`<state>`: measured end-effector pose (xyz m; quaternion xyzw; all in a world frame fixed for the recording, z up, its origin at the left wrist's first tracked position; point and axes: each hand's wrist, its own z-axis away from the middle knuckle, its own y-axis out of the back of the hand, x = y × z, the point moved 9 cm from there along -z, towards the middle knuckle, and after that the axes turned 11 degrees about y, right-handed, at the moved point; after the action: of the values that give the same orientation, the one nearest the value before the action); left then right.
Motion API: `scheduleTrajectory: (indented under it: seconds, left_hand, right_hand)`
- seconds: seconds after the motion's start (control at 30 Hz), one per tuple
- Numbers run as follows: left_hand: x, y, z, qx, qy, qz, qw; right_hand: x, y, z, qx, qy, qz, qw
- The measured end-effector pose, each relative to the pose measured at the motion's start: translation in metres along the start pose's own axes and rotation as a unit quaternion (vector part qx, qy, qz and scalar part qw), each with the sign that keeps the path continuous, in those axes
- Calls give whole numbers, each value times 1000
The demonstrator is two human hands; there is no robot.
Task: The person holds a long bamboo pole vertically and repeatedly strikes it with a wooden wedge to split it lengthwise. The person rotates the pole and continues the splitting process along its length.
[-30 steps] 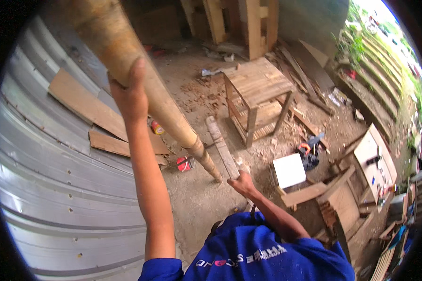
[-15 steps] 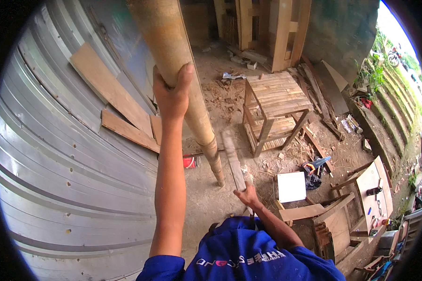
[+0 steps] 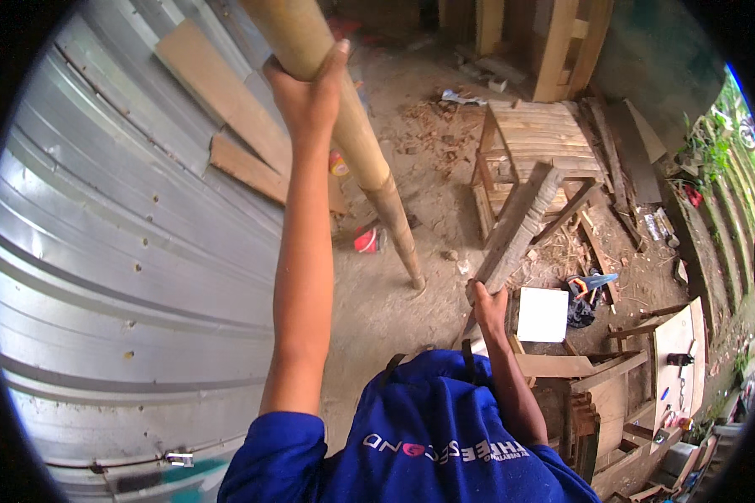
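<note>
My left hand (image 3: 309, 92) is raised high and grips a thick bamboo pole (image 3: 369, 172) that stands upright, its foot on the dirt floor near the middle of the view. My right hand (image 3: 488, 303) is low, closed around the near end of a rough wooden plank (image 3: 522, 225) that slants up and away from me toward a slatted wooden stool (image 3: 535, 142). A blue shirt covers my torso at the bottom of the view.
A corrugated metal wall (image 3: 117, 277) fills the left side, with wooden boards (image 3: 226, 101) leaning on it. A small red object (image 3: 366, 241) lies by the pole's foot. A white square board (image 3: 543, 314), timber offcuts and wooden frames crowd the right.
My right hand has lifted the plank so it points more steeply toward the stool. The view has shifted, with the pole and my left hand nearer the top centre.
</note>
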<state>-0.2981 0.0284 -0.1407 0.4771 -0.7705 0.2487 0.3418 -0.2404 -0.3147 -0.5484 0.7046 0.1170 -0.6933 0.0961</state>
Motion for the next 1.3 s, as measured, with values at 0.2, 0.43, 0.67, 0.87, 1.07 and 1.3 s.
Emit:
scheduleTrajectory:
  seconds: [0.2,0.43,0.67,0.87,1.07,1.3]
  left_hand:
    - [-46,70,-35,-4,93,104,990]
    - [-70,96,-38,-132,157,236,950]
    - [-65,91,-27,-290,140,305,897]
    - [-47,61,-1,-482,142,513,696]
    - [-38,44,10,-484,126,485,717]
    - [-41,25,4,-279,125,288,907]
  right_hand:
    - [72,8,18,-12,-154,-77,985]
    - [103,5,21,-59,-221,-35,973]
    - [121,5,28,-66,-258,-55,962]
    - [130,11,26,-64,-273,-61,958]
    - [115,17,15,-62,-243,-35,967]
    - [67,18,-14,-80,-190,2,979]
